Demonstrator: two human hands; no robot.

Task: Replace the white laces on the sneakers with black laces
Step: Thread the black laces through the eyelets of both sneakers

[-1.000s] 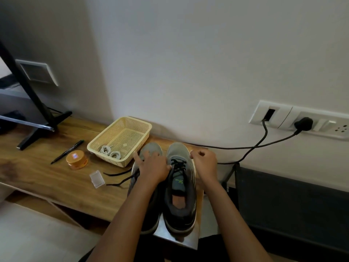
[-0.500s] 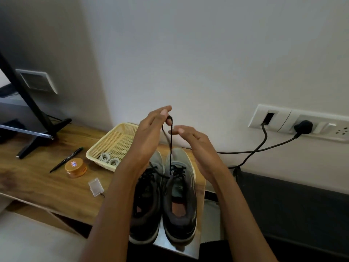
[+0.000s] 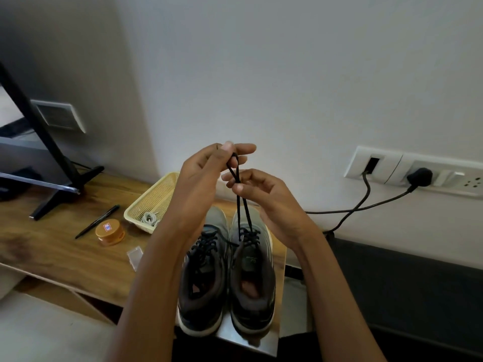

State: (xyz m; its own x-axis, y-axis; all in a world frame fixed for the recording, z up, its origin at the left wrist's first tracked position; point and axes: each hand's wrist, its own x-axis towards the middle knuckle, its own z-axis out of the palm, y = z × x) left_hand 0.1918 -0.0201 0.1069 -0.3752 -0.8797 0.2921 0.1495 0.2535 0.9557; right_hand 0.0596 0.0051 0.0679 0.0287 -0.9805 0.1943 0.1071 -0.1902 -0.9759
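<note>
Left hand (image 3: 201, 184), right hand (image 3: 269, 202) pinch black lace (image 3: 240, 205), seemingly looped, above sneakers (image 3: 251, 307).

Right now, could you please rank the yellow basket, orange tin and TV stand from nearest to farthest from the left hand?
1. yellow basket, just beside the left hand.
2. orange tin, farther left.
3. TV stand, far left.

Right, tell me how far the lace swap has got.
Done: both sneakers show black lacing; white laces lie in the basket. In hand: left hand and right hand pinch the right-side sneaker's black lace ends, raised. Left: tying them; the other's knot is unclear.
</note>
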